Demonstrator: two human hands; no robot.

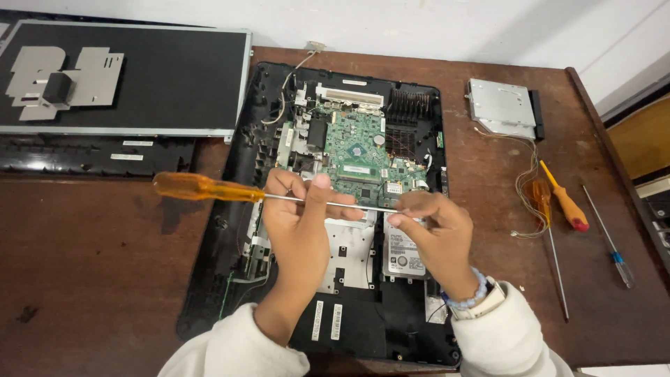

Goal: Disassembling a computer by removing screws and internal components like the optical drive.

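a dark brown wooden desk with a scuffed, matte top stands against a plain white wall. on it lies an opened black plastic computer casing, its green circuit board exposed beside a black finned heat sink and a silver rectangular hard drive. the left hand grips the thin steel shaft of a long screwdriver with a translucent amber handle, fingers curled shut around the metal; the tool lies level over the casing, handle pointing out to the left above the desk. the right hand pinches the tip end of the same shaft between closed fingers, a pale beaded bracelet at the wrist. a flat black screen panel with a grey metal frame rests top left. to the right lie a slim silver optical drive, an orange-and-red-handled screwdriver and a thin blue-handled screwdriver.
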